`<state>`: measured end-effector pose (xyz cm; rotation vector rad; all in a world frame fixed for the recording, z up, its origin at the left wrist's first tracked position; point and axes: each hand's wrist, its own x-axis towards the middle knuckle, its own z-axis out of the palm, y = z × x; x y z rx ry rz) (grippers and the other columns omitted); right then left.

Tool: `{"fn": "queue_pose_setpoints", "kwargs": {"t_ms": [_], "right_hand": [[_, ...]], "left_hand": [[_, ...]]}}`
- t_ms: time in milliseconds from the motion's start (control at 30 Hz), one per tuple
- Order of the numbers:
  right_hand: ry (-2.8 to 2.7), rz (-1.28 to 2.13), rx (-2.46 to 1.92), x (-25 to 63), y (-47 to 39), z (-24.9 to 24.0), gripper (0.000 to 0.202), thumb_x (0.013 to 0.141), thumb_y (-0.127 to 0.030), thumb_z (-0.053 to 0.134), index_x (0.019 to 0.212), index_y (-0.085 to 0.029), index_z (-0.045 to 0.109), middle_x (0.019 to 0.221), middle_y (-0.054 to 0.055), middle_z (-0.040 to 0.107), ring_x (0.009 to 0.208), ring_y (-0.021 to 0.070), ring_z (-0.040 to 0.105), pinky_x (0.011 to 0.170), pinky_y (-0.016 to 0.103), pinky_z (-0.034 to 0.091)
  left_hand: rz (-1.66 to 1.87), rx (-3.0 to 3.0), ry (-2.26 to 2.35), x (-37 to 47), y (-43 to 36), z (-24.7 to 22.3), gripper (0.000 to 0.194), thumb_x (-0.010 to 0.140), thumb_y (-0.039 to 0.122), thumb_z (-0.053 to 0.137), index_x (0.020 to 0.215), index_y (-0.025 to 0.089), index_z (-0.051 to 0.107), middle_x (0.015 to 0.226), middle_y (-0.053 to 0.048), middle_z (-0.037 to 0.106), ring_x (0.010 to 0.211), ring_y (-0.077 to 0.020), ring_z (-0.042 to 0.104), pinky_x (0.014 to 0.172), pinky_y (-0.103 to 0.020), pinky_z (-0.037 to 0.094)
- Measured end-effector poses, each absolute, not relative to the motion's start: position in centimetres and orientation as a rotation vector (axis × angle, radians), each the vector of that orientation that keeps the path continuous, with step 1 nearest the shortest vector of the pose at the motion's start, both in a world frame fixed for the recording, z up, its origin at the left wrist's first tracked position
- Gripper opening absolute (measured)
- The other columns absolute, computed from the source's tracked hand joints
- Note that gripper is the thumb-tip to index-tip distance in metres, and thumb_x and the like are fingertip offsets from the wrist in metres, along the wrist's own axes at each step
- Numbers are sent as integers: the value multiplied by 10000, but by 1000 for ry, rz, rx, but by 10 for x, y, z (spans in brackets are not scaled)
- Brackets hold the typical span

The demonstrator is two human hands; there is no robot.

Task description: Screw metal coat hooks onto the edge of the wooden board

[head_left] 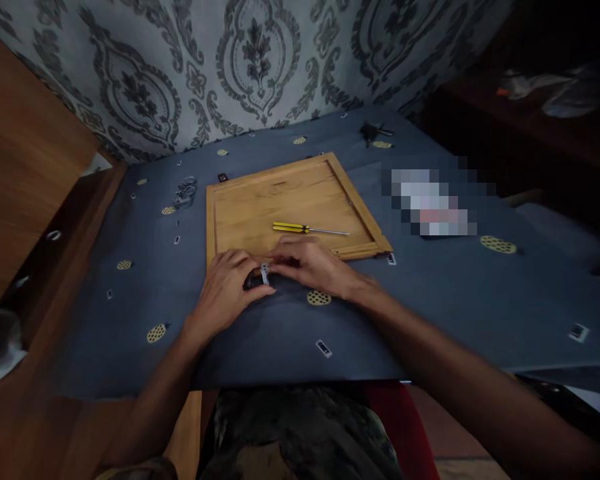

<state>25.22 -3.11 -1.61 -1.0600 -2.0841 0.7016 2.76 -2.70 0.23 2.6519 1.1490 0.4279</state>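
A framed wooden panel (280,193) lies on the blue patterned cloth (220,360). On its face rests a yellow and black screwdriver (291,228), shaft pointing right. At the panel's near left edge, my left hand (227,283) is closed around a small metal hinge-like piece (265,273), its thumb below it. My right hand (310,263) reaches the same piece from the right, with fingers pinched together beside it. Whatever lies between those right fingertips is too small to make out.
Several metal pieces (185,192) lie left of the panel. A small black item (223,178) touches its back edge. Dark keys or similar (375,132) sit at the back right, and a blurred-out object (430,203) lies right of the panel. A patterned wall (257,60) stands behind.
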Motion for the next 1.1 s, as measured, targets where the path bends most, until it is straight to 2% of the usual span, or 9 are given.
{"fn": "queue_pose_setpoints", "kwargs": {"t_ms": [233, 567, 700, 833, 1000, 1100], "right_hand": [[-1860, 548, -1169, 261, -29, -11, 176, 963, -206, 623, 951, -177, 796, 845, 47, 748, 750, 160, 656, 696, 287, 483], [-1898, 517, -1226, 263, -27, -11, 214, 981, -226, 584, 989, -173, 791, 862, 50, 738, 737, 158, 633, 678, 293, 464], [-1960, 298, -1558, 273, -19, -12, 221, 974, -201, 584, 1046, -159, 789, 942, 98, 734, 813, 209, 659, 697, 317, 457], [-2064, 118, -1838, 278, -12, -11, 198, 979, -256, 619, 1060, -179, 783, 1059, 128, 724, 818, 226, 671, 672, 327, 456], [-2031, 174, -1890, 269, -14, -1, 221, 967, -210, 625, 1120, -137, 767, 1211, 181, 695, 877, 257, 704, 701, 357, 509], [-1912, 263, -1664, 255, -37, 24, 252, 946, -176, 652, 1175, -162, 756, 1180, 136, 717, 836, 212, 699, 725, 340, 535]], "left_hand": [[428, 2636, 1171, 27, -27, 1, 344, 922, 511, 766, 1111, 225, 741, 1094, -58, 709, 1078, -271, 642, 971, -452, 503], [459, 2641, 1160, 28, -28, 1, 345, 900, 500, 795, 1103, 227, 737, 1085, -46, 719, 1071, -261, 648, 961, -430, 495], [462, 2640, 1181, 29, -29, 2, 321, 888, 473, 817, 1079, 225, 743, 1091, -51, 725, 1078, -264, 654, 963, -426, 497], [456, 2625, 1182, 28, -28, 1, 298, 882, 450, 826, 1063, 226, 750, 1102, -57, 724, 1095, -272, 654, 974, -433, 509], [474, 2616, 1173, 27, -28, 1, 288, 904, 464, 798, 1057, 226, 748, 1097, -58, 717, 1099, -276, 649, 989, -447, 508], [467, 2613, 1161, 27, -28, 0, 299, 914, 471, 785, 1064, 217, 741, 1098, -61, 718, 1084, -276, 647, 976, -447, 509]]}}
